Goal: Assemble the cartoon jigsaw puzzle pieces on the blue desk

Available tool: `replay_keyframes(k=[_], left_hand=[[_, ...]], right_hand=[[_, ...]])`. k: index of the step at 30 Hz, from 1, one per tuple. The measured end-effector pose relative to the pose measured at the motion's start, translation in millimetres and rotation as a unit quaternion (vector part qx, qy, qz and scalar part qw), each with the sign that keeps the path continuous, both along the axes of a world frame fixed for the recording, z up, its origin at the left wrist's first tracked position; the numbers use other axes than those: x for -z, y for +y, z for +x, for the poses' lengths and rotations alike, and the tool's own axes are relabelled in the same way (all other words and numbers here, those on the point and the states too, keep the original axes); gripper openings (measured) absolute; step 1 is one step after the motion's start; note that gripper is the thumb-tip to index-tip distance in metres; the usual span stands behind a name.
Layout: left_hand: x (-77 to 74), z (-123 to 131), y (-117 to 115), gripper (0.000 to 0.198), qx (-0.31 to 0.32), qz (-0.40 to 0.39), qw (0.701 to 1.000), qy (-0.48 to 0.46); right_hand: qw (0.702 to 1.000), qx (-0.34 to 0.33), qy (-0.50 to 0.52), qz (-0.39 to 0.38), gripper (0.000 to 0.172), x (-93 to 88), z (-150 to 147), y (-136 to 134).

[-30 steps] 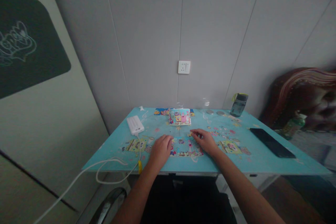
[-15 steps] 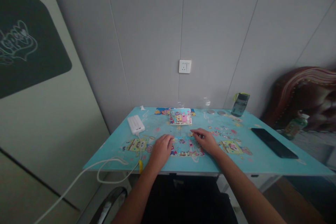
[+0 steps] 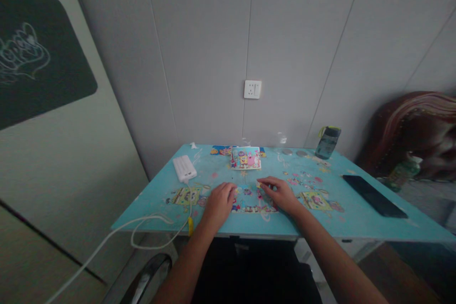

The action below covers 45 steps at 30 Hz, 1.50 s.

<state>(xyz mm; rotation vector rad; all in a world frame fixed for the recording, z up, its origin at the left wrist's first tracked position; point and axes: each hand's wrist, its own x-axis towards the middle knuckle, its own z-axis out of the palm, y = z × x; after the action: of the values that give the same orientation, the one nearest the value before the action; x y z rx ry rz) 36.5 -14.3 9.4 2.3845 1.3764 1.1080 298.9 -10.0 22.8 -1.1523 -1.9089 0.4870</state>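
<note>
A flat cartoon picture (image 3: 251,202), patched like a puzzle, lies on the blue table near its front edge. My left hand (image 3: 221,198) rests at the picture's left side, fingers together; anything under them is hidden. Over the upper right part of the picture is my right hand (image 3: 277,192), thumb and forefinger pinched on a small pale piece (image 3: 259,184). Behind both hands a similar cartoon picture card (image 3: 245,158) stands propped near the back of the table.
A white power bank (image 3: 184,168) with a cable is at the left. To the right are a dark tablet (image 3: 373,195) and a grey water bottle (image 3: 327,142). The table (image 3: 149,199) has cartoon prints. A leather seat (image 3: 420,126) stands beyond.
My right hand's fingertips have shifted slightly downward and left, and the small pale piece between them now shows more clearly. My left hand has stayed in place.
</note>
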Motion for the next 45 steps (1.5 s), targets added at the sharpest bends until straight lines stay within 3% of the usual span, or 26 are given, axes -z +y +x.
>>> replay_keyframes(k=[6,13,26,33,40,45], left_hand=[[1.5,-1,1,0.013,0.018,-0.002,1.000,-0.009],[-0.8,-2,-2,0.015,0.042,0.004,0.999,0.008],[-2.1,-2,-4,0.007,0.058,-0.003,0.998,0.038],[-4.9,-2,-6,0.008,0.051,-0.003,0.998,0.046],[-1.6,-1,-4,0.010,0.051,0.000,0.998,0.046],[0.4,-2,-2,0.011,0.057,0.006,0.997,0.043]], right_hand=[[0.995,-0.089,-0.025,-0.035,0.030,-4.4,-7,-11],[0.992,-0.088,-0.043,-0.081,0.024,-2.6,-8,-13],[0.990,-0.106,-0.051,-0.082,0.025,-1.6,-11,-12],[0.994,-0.057,-0.053,-0.079,0.023,-4.5,-11,-13],[0.998,0.029,0.038,-0.042,0.021,-4.8,-6,-8],[1.000,0.020,-0.001,-0.011,0.031,-1.8,-3,-5]])
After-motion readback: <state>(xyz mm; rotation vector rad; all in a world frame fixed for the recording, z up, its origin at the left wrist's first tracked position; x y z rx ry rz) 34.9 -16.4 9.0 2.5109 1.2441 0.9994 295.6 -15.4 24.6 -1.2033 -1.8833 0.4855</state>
